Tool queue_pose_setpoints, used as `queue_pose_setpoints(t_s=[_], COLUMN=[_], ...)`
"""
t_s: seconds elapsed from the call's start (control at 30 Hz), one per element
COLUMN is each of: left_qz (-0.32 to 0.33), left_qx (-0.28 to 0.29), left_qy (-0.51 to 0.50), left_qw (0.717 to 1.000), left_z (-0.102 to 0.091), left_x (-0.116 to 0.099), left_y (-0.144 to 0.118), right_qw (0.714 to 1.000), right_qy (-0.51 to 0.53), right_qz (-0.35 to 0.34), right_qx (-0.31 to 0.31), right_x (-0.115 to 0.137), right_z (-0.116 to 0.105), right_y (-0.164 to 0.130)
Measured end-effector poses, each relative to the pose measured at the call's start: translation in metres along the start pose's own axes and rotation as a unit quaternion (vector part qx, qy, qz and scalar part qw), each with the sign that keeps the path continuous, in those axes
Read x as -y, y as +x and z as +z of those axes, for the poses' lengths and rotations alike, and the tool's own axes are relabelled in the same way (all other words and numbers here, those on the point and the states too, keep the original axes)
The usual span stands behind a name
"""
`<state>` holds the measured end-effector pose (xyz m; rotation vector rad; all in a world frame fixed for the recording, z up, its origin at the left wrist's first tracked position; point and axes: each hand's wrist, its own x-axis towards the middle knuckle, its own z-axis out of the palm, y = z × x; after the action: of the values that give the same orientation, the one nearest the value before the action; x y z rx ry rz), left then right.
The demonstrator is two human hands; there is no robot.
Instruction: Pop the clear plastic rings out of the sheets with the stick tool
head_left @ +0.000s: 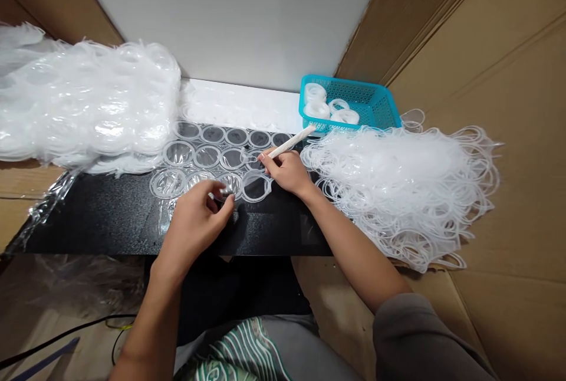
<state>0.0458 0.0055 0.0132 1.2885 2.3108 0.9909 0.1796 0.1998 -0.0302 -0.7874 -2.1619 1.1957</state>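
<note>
A translucent plastic sheet of joined rings [207,157] lies in rows on the black work surface [110,210]. My right hand [289,171] is closed round a white stick-like tool [292,141], whose thick end slants up to the right; its working tip is hard to make out near the fingers. Over the nearest row, my left hand [201,213] has thumb and fingers curved but apart, with nothing visible between them. Just beside its fingertips is a ring [256,186] at the right end of that row.
A large pile of translucent ring sheets [88,104] stands at left. At right lies a heap of thin ring-shaped plastic scraps [398,186]. Behind it, a turquoise basket [382,104] holds several stacked white rings [316,108]. Cardboard [522,133] walls the right side.
</note>
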Motion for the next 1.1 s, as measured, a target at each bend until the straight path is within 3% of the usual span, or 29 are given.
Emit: queue_pose_setpoints(t_s=[0.13, 0.3, 0.4, 0.57, 0.7, 0.83, 1.1], left_qz=[0.056, 0.122, 0.116, 0.135, 0.133, 0.118, 0.126], left_qx=[-0.035, 0.07, 0.063, 0.044, 0.041, 0.025, 0.042], left_qy=[0.031, 0.128, 0.102, 0.03, -0.029, -0.038, -0.066], left_qw=[0.997, 0.982, 0.986, 0.989, 0.99, 0.992, 0.989], left_z=[0.013, 0.039, 0.047, 0.04, 0.027, 0.021, 0.018], left_x=[-0.019, -0.022, -0.016, -0.001, 0.01, 0.017, 0.018], left_y=[0.021, 0.033, 0.035, 0.027, 0.004, -0.017, -0.022], right_qw=[1.0, 1.0, 0.999, 0.999, 0.999, 0.999, 0.999], right_qy=[-0.006, -0.014, -0.018, -0.029, -0.026, -0.033, -0.026], right_qz=[-0.006, -0.024, -0.031, -0.024, 0.007, -0.01, -0.014], right_qx=[0.004, -0.001, 0.002, 0.011, 0.026, 0.041, 0.034], right_x=[-0.001, -0.002, -0.001, -0.001, -0.003, -0.003, -0.003], right_z=[0.0, 0.002, 0.002, 0.001, 0.0, 0.0, -0.001], right_y=[0.0, 0.0, 0.0, 0.002, 0.004, 0.003, 0.002])
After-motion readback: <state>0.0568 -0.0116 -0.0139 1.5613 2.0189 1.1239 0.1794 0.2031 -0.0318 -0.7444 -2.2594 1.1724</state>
